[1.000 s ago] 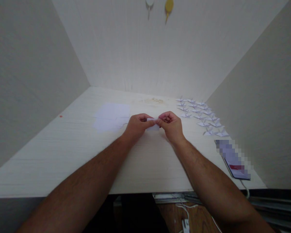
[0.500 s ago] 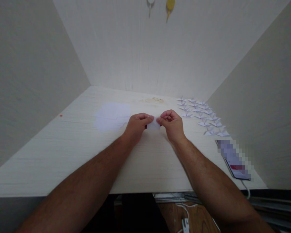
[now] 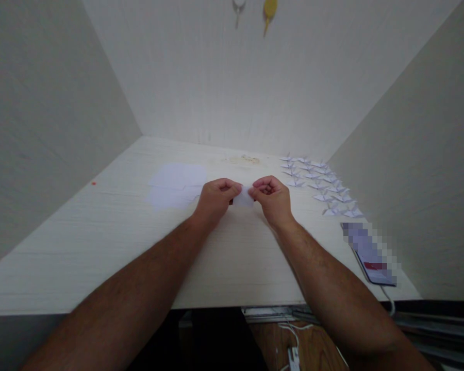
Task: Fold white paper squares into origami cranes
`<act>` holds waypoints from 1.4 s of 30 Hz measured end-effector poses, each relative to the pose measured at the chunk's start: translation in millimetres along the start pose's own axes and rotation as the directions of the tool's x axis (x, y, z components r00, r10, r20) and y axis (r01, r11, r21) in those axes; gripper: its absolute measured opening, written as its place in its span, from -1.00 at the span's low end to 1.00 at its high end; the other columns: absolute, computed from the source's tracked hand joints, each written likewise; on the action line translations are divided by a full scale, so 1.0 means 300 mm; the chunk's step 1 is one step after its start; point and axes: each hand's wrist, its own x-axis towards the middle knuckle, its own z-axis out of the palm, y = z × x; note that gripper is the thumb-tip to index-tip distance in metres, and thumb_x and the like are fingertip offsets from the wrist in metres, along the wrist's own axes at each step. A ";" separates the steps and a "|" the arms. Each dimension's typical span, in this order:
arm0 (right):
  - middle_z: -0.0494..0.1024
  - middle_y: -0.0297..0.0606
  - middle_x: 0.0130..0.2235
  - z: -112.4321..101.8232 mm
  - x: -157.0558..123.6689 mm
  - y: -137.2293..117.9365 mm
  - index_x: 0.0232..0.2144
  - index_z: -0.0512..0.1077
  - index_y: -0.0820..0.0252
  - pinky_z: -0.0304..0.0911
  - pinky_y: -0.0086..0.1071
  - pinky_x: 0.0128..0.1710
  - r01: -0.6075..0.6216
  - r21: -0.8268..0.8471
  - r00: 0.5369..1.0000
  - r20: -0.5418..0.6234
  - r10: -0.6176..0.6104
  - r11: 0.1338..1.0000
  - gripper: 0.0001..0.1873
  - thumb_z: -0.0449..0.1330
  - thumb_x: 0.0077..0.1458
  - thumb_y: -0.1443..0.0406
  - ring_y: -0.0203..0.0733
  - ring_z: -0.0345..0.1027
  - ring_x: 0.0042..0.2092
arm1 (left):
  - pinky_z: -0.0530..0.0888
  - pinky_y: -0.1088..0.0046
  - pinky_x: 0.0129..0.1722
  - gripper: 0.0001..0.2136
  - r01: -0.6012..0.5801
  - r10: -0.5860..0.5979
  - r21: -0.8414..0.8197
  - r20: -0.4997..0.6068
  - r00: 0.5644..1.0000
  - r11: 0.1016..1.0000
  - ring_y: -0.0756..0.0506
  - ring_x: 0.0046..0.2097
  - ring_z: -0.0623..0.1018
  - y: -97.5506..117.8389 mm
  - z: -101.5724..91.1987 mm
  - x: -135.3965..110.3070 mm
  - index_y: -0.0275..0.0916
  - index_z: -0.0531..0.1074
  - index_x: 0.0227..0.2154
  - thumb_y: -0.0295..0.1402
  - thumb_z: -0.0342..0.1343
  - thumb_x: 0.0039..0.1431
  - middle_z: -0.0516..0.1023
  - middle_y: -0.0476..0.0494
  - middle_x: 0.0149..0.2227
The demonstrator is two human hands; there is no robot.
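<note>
Between my two hands is a small white piece of paper (image 3: 243, 198), held up over the middle of the table. My left hand (image 3: 218, 198) pinches its left upper edge between thumb and fingers. The opposite edge is pinched by my right hand (image 3: 274, 198), thumb in front. Fingertips behind the paper are hidden, and its folds are too faint to make out. Left of my left hand lie loose white paper sheets (image 3: 174, 183), partly overlapping. Rows of folded white paper cranes (image 3: 319, 178) stand on the right side.
A phone (image 3: 369, 255) with a blurred screen lies at the table's right front, a white cable (image 3: 388, 301) running from it. Panels enclose the white table (image 3: 100, 247) on three sides. Yellow and white hooks (image 3: 269, 9) hang on the back wall. A power strip (image 3: 294, 358) lies on the floor.
The whole view has shifted slightly, so things appear a little further left. Both hands keep their pinch on the paper, with barely any visible movement.
</note>
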 end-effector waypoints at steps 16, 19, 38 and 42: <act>0.46 -0.37 -0.59 0.029 -0.018 0.014 -0.54 0.39 0.20 0.17 -0.47 -0.60 -0.169 -0.168 0.968 0.156 0.196 0.971 -0.74 0.35 -0.15 0.16 -0.36 0.30 -0.58 | 0.32 0.48 -0.46 -0.89 -0.101 0.134 0.192 -0.172 0.976 0.976 0.02 -0.50 0.38 -0.005 0.011 -0.006 -0.26 0.52 -0.55 -0.31 0.25 -0.07 0.47 -0.01 -0.57; 0.42 -0.38 -0.64 0.035 -0.020 -0.001 -0.61 0.34 0.18 0.11 -0.49 -0.64 -0.171 -0.162 0.970 0.147 0.195 0.972 -0.71 0.35 -0.15 0.17 -0.35 0.30 -0.60 | 0.31 0.48 -0.49 -0.89 -0.055 0.077 0.106 -0.215 0.974 0.993 0.03 -0.52 0.36 -0.007 0.019 -0.003 -0.26 0.52 -0.57 -0.33 0.26 -0.10 0.45 0.00 -0.59; 0.43 -0.41 -0.66 0.027 -0.008 -0.003 -0.61 0.36 0.18 0.07 -0.49 -0.63 -0.153 -0.131 0.946 0.266 0.183 0.980 -0.71 0.39 -0.20 0.19 -0.38 0.22 -0.63 | 0.37 0.46 -0.50 -0.91 0.124 -0.172 -0.309 -0.131 0.976 0.943 0.00 -0.50 0.42 0.016 0.024 0.000 -0.31 0.45 -0.58 -0.47 0.25 -0.20 0.45 -0.05 -0.54; 0.43 -0.44 -0.65 0.027 0.000 0.000 -0.59 0.37 0.18 0.08 -0.50 -0.62 -0.154 -0.115 0.939 0.291 0.181 0.981 -0.70 0.39 -0.19 0.15 -0.39 0.24 -0.61 | 0.36 0.48 -0.50 -0.95 0.155 -0.176 -0.341 -0.032 0.984 0.927 0.01 -0.48 0.41 0.008 0.015 0.009 -0.28 0.43 -0.56 -0.46 0.20 -0.13 0.42 -0.05 -0.52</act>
